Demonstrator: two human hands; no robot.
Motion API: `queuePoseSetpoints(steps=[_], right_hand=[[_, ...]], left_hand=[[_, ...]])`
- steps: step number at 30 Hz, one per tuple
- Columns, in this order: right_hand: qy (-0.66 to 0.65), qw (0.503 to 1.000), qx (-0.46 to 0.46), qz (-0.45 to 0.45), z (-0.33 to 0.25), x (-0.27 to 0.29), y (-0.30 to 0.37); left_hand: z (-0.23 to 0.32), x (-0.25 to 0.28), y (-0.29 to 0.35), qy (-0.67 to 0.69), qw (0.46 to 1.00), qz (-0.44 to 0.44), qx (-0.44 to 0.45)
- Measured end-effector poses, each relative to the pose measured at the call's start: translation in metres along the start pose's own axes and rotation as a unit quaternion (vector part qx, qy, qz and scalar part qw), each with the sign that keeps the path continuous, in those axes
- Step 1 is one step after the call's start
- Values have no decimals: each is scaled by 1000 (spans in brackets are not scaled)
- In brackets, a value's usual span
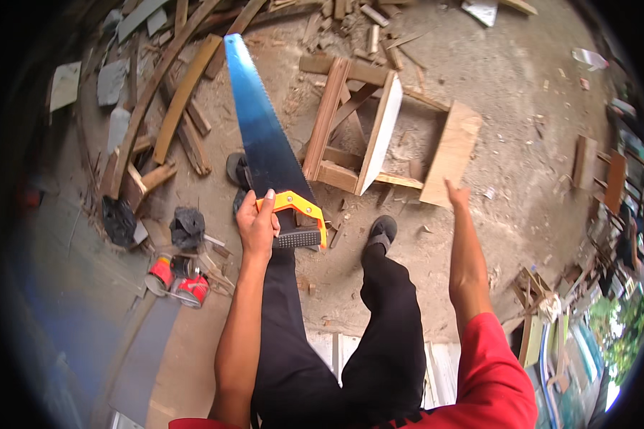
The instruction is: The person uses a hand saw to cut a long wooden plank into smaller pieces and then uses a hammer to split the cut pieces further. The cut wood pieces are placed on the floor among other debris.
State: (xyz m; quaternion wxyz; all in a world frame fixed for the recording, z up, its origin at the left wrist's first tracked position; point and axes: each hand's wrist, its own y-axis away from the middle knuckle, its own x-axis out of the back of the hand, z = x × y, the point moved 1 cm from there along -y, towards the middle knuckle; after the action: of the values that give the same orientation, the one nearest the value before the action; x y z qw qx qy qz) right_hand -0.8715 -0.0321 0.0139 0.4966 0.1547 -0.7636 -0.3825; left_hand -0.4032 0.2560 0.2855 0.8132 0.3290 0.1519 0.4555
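Note:
A handsaw [265, 118] with a blue blade hangs from my left hand [257, 223], its tip pointing away from me and a little left. My fingers are wrapped round the yellow and black handle [304, 207] at its left side. My right hand [459, 194] is at the near end of a pale plywood board [452, 154], thumb apart from the fingers; whether it touches the board I cannot tell. That board forms the right end of a low wooden frame [342, 175], which also has a white-faced board [381, 132] and a reddish-brown slat [327, 118] across it.
Long planks and offcuts [186, 100] lie heaped at the far left. Red cans [192, 289] and a black plastic bag [187, 227] are on the left. More timber [537, 286] is piled at the right. My sandalled foot [382, 232] stands just before the frame.

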Motion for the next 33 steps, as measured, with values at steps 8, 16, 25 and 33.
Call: queuePoseSetpoints(steps=[8,16,25,33], right_hand=[[-41,993,112,-19,50,-23,-75],[-172,969,135,-115,87,22,39],[-248,916,271,-160,-151,57,339],[-232,923,265,-156,-165,17,409]], left_hand=[[-95,1,43,61,993,106,-7],[-60,-21,125,131,981,142,-7],[7,7,213,156,978,141,-15],[5,23,234,214,948,236,2]])
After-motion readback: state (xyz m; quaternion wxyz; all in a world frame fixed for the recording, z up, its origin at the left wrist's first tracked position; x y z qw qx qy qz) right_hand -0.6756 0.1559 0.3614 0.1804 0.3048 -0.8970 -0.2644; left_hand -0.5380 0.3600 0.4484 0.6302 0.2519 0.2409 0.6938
